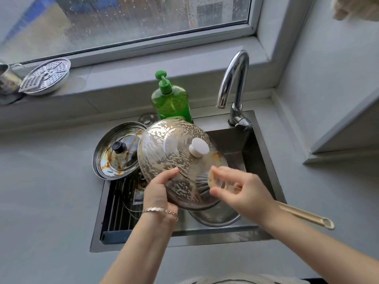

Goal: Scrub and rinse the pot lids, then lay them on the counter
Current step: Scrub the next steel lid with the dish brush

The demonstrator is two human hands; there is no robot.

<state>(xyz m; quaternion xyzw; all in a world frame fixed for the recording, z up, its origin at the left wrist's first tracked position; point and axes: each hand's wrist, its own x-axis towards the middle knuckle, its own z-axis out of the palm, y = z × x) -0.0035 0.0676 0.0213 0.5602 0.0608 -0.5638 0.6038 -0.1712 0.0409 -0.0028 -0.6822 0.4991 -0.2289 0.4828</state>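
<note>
A glass lid with a white knob (176,156), streaked with soapy foam, is held tilted over the sink (258,160). My left hand (159,191) grips its near edge, thumb on top. My right hand (240,189) pinches a small pale sponge (212,178) against the lid's right side; the hand is motion-blurred. A second lid with a black knob (117,152), stained brown, leans on the sink's left rim. Another glass lid (131,195) lies lower in the sink on a rack.
A green dish soap bottle (171,101) stands behind the sink, the chrome tap (235,83) to its right. A pan with a gold handle (303,215) sits in the sink. A steamer plate (44,78) rests on the windowsill. Grey counter (45,201) flanks the sink.
</note>
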